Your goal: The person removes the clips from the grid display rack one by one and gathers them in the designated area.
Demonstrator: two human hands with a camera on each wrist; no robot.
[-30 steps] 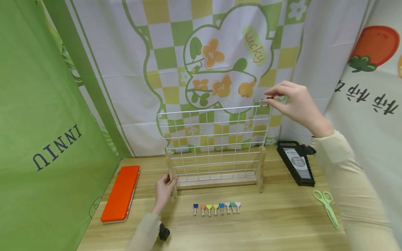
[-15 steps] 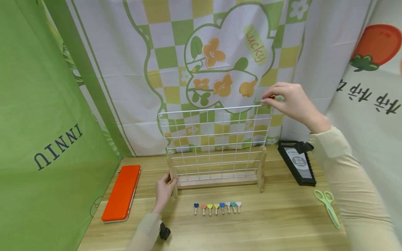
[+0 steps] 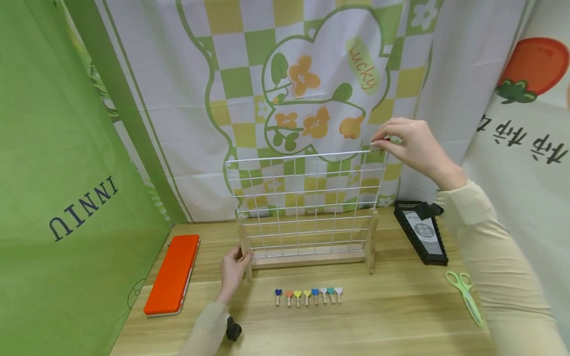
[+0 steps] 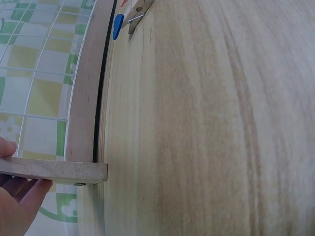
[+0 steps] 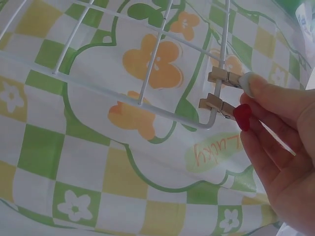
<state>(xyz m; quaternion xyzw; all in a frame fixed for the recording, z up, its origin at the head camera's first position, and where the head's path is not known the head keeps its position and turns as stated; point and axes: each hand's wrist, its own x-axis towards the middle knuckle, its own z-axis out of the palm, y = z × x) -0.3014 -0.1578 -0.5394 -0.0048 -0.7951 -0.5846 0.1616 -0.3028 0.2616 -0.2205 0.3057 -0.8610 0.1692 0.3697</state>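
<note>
At the upper right end of a white wire grid, my right hand pinches a small wooden clothespin with a pale end under the thumb. Just beside it, a second clothespin with a red heart grips the same edge wire, close against the fingers. Both pins are mostly hidden by the hand in the head view. My left hand holds the wooden foot at the grid's left side, thumb on one face and fingers on the other. The grid stands upright in its wooden base.
Several heart clothespins lie in a row in front of the base. An orange case lies to the left. A black tray-like holder and green scissors lie to the right. Patterned cloth hangs behind.
My right hand has shifted slightly left, and its fingertips have come together around the clothespin at the grid's top right corner. The left hand stays on the foot.
</note>
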